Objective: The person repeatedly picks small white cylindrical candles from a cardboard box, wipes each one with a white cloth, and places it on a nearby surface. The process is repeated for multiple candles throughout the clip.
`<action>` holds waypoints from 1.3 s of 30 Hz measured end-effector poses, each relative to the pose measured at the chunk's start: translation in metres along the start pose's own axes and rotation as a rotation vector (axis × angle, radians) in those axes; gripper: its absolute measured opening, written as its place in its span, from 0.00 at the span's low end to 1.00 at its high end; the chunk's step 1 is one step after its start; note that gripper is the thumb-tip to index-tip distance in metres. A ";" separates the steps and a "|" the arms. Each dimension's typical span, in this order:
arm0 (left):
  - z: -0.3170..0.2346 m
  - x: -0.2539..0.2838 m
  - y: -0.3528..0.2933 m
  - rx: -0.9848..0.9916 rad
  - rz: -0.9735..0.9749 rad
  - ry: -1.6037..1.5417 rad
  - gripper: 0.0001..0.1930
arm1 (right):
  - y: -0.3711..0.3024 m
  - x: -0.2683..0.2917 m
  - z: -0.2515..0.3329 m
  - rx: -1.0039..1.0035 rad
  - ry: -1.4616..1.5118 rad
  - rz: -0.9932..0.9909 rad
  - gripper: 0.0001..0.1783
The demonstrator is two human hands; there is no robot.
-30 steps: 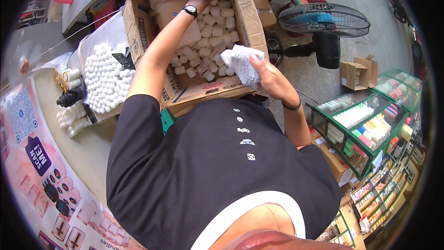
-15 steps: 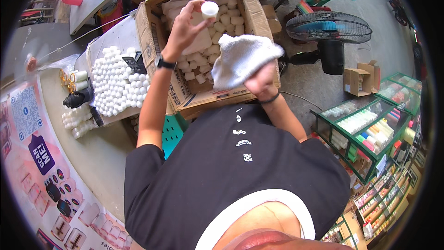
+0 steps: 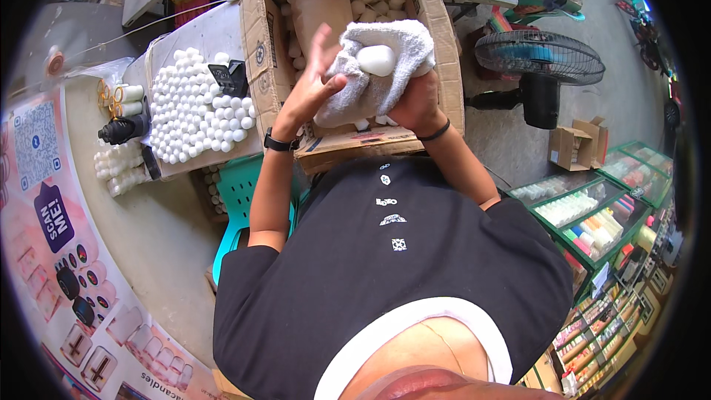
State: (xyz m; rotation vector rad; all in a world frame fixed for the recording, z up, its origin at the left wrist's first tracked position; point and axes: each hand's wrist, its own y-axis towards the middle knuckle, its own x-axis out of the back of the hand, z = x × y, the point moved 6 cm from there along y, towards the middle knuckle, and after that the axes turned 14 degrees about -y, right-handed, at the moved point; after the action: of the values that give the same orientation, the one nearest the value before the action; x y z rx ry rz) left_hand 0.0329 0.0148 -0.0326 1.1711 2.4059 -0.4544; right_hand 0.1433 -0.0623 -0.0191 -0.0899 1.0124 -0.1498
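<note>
A short white candle [image 3: 376,61] lies in the folds of a white terry cloth [image 3: 409,38], above an open cardboard box. From below and the right side, my right hand [image 3: 418,104] holds the cloth, its fingers partly hidden behind it. My left hand [image 3: 312,92] is at the cloth's left edge, fingers stretched and thumb apart, with nothing in its grip. Inside the cardboard box [image 3: 258,52] are many similar white candles [image 3: 379,1] and a pale flat packet [image 3: 322,9].
Rows of white candles [image 3: 194,107] cover a table on the left, with a black device [image 3: 228,76] among them. A teal plastic chair [image 3: 238,189] is below. To the right are a black fan [image 3: 539,67], a small carton [image 3: 578,141] and green-framed display cases [image 3: 592,215].
The candle has passed from my left hand into the cloth. My left hand has come down toward the cloth and its fingers have spread. My right hand has raised the cloth slightly.
</note>
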 end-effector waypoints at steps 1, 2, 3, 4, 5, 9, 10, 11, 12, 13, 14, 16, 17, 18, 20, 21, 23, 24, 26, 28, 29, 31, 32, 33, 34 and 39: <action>0.016 0.006 -0.004 0.105 0.068 0.024 0.53 | 0.001 -0.001 0.002 0.017 0.009 0.031 0.32; 0.029 0.010 -0.007 0.210 0.135 0.050 0.48 | 0.001 -0.004 0.006 0.038 -0.007 0.044 0.31; 0.037 0.018 -0.012 0.282 0.134 0.079 0.44 | 0.002 -0.009 0.011 0.061 -0.023 0.057 0.30; 0.040 0.019 -0.017 0.357 0.140 0.107 0.41 | 0.001 -0.013 0.017 0.088 -0.040 0.065 0.29; 0.043 0.018 -0.022 0.432 0.146 0.136 0.37 | 0.001 -0.013 0.022 0.085 -0.018 0.046 0.29; 0.008 0.006 -0.025 0.210 -0.140 -0.646 0.29 | -0.002 -0.008 0.038 0.077 0.070 0.096 0.28; 0.005 0.007 -0.028 0.231 -0.140 -0.826 0.31 | -0.004 -0.007 0.038 0.070 0.095 0.142 0.28; 0.001 0.008 -0.027 0.182 0.002 -0.861 0.31 | -0.007 -0.009 0.038 0.077 0.088 0.232 0.28; 0.000 0.009 -0.026 0.131 0.146 -0.892 0.31 | -0.008 -0.007 0.037 0.090 0.065 0.209 0.26; 0.003 0.011 -0.028 0.115 0.152 -0.950 0.31 | -0.009 -0.006 0.037 0.101 0.044 0.185 0.25; 0.006 0.012 -0.030 0.098 0.159 -1.008 0.30 | -0.010 -0.005 0.036 0.112 0.023 0.162 0.23; 0.008 0.018 -0.035 -0.056 0.289 -0.892 0.31 | -0.013 0.000 0.036 0.221 -0.134 0.084 0.23; 0.006 0.019 -0.037 -0.137 0.345 -0.839 0.34 | -0.015 -0.001 0.037 0.275 -0.212 0.044 0.23; 0.010 0.024 -0.038 -0.183 0.257 -0.767 0.33 | -0.017 -0.004 0.038 0.301 -0.250 0.027 0.24; 0.004 0.010 -0.033 -0.121 0.058 -0.872 0.29 | -0.021 -0.019 0.043 0.345 -0.325 -0.012 0.25; 0.007 0.006 -0.032 -0.017 -0.050 -1.046 0.26 | -0.024 -0.020 0.042 0.355 -0.325 -0.023 0.25; 0.001 0.003 -0.036 -0.131 0.046 -0.656 0.26 | -0.028 -0.022 0.044 0.381 -0.326 -0.047 0.26; 0.002 0.001 -0.036 -0.131 0.041 -0.580 0.26 | -0.029 -0.024 0.045 0.381 -0.300 -0.027 0.26; -0.005 -0.010 -0.035 -0.210 0.072 -0.443 0.26 | -0.029 -0.027 0.046 0.377 -0.246 0.011 0.28; -0.009 -0.014 -0.033 -0.176 0.116 -0.934 0.28 | -0.030 -0.023 0.046 0.384 -0.280 -0.062 0.28; -0.027 -0.029 -0.026 -0.093 0.093 -1.010 0.30 | -0.031 -0.021 0.046 0.388 -0.298 -0.098 0.28; -0.027 -0.027 -0.025 -0.083 0.039 -0.899 0.30 | -0.040 -0.035 0.059 0.573 -0.882 -0.131 0.27; -0.030 -0.028 -0.025 -0.080 0.011 -0.843 0.30 | -0.044 -0.046 0.064 0.658 -1.176 -0.142 0.27; -0.033 -0.034 -0.026 -0.068 0.013 -0.712 0.27 | -0.045 -0.057 0.067 0.710 -1.295 -0.173 0.26; -0.057 -0.055 -0.024 -0.248 -0.153 -0.345 0.21 | -0.046 -0.060 0.064 0.758 -1.365 -0.174 0.26; -0.075 -0.079 -0.012 -0.563 -0.247 0.303 0.12 | -0.043 -0.061 0.053 1.013 -1.477 -0.172 0.22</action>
State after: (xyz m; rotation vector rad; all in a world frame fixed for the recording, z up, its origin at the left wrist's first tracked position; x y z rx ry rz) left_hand 0.0502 -0.0098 0.0729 0.7336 2.6849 0.3469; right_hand 0.1527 -0.0943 0.0664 0.5760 -0.6148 -0.6190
